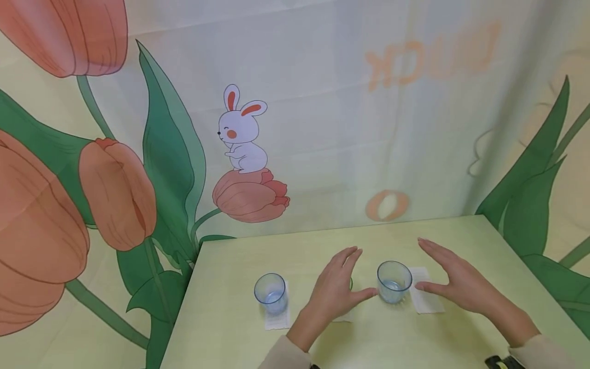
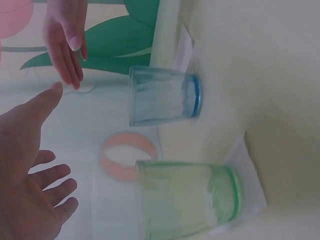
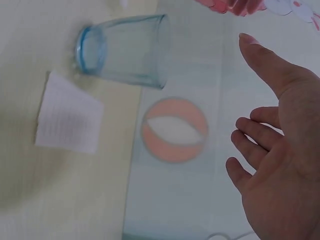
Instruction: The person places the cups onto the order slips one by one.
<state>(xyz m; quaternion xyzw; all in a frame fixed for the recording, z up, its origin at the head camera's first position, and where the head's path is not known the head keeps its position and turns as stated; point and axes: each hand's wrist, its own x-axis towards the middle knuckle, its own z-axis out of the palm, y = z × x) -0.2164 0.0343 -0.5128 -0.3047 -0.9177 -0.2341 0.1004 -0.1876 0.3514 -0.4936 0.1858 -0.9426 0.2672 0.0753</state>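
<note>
My left hand (image 1: pixel 335 287), its fingers extended and thumb spread, holds nothing and hovers left of a clear blue glass (image 1: pixel 394 283). On that glass's other side, my right hand (image 1: pixel 463 287) hangs in the air with straight fingers and thumb apart. The blue glass stands upright on the table, just left of a white paper slip (image 1: pixel 427 291). A green glass (image 2: pixel 187 200), mostly hidden behind my left hand in the head view, stands on another paper slip (image 2: pixel 250 187). Farther left, a second blue glass (image 1: pixel 270 294) stands at a third paper slip (image 1: pixel 278 321).
The table (image 1: pixel 221 287) has a pale yellow-green cover. Behind it hangs a curtain (image 1: pixel 322 154) printed with tulips, a white rabbit and faint orange letters. Its lower edge meets the table's back edge.
</note>
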